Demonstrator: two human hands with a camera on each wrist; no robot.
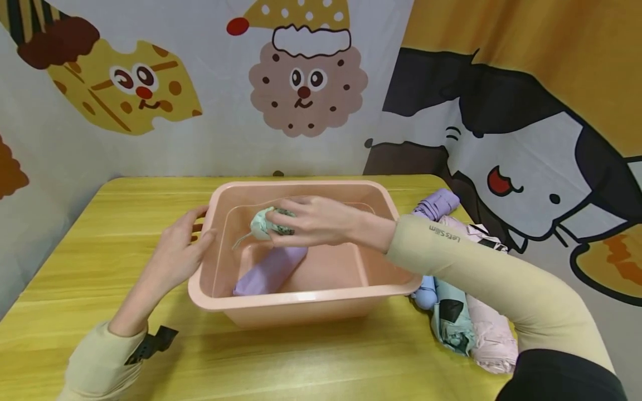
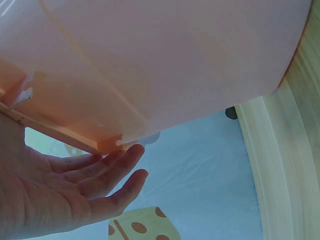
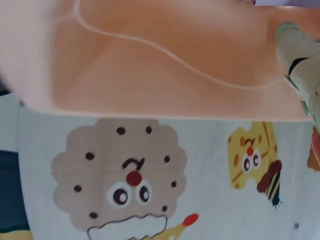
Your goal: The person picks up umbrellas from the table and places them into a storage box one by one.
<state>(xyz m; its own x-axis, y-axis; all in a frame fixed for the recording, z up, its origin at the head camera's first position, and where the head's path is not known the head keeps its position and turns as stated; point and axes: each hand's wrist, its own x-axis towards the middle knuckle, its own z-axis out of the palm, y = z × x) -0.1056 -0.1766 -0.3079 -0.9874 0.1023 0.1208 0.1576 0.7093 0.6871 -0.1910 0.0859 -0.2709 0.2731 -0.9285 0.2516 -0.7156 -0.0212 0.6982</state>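
Head: mint-green, dark-printed fabric roll point(image 1: 260, 225) sits in right hand point(image 1: 317, 221), fingers curled round it, inside pale-pink rectangular plastic basin point(image 1: 306, 312); smooth purple fabric roll point(image 1: 273, 271) on basin floor. Left hand point(image 1: 181, 246) at left rim, not clenched. Left wrist: its fingers nearly straight, loose, along rim's outer side. Right wrist: green roll at right edge, grip mostly out of frame.

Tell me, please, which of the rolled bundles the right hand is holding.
The right hand holds the pale-green bundle with the loose cord; the other pale-green bundle lies right of the pink tub.
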